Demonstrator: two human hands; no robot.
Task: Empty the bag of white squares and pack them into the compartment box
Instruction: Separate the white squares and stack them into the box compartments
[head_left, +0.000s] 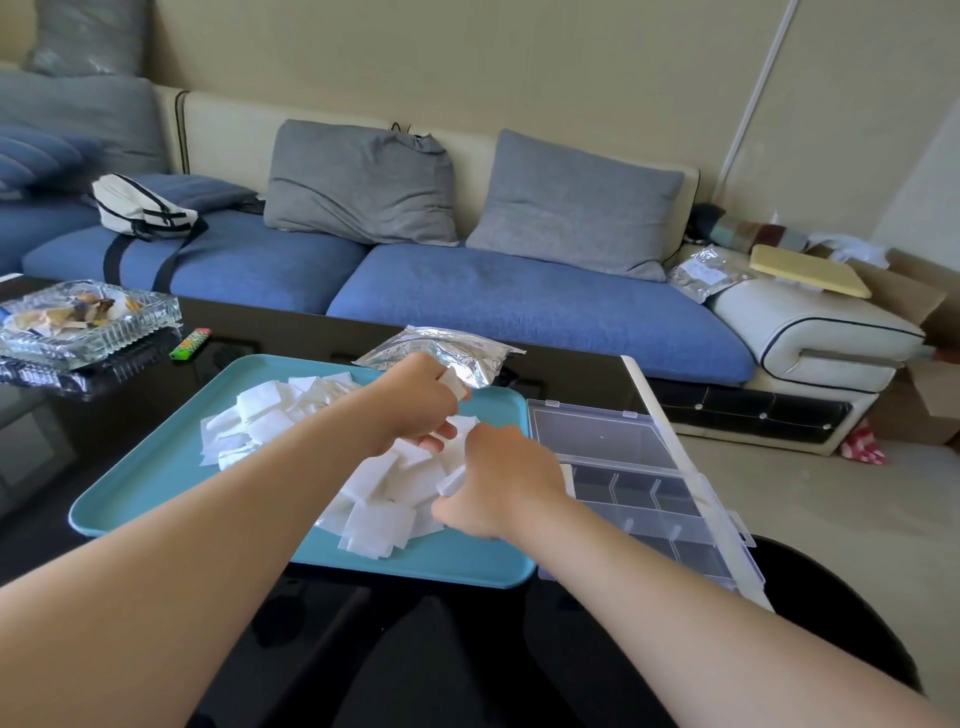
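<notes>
1. A head camera looks down at two bare forearms reaching forward over a black table (47, 447), with a blue sofa (519, 301) behind it.
2. A teal tray (150, 488) lies on the table. A loose pile of white squares (384, 493) covers its middle and far part.
3. The left hand (415, 405) is over the far side of the pile. Its fingers are curled and grip a few squares, and one white edge pokes out between the fingers.
4. The right hand (506, 483) is nearer the viewer, at the pile's right edge. Its fingers are curled and pinch a square.
5. The two hands are close together, almost touching.
6. The silver foil bag (467, 351) lies crumpled at the tray's far rim, just behind the left hand.
7. The clear plastic box (654, 501) sits on the table just beside the tray's right edge. Its lid (597, 431) is folded open on the far side, and dividers split the box into compartments.
8. At the far left of the table is a glass ashtray (88, 322), with a green lighter (190, 344) just beside it.
9. Two grey cushions (571, 202) lean against the sofa back.
</notes>
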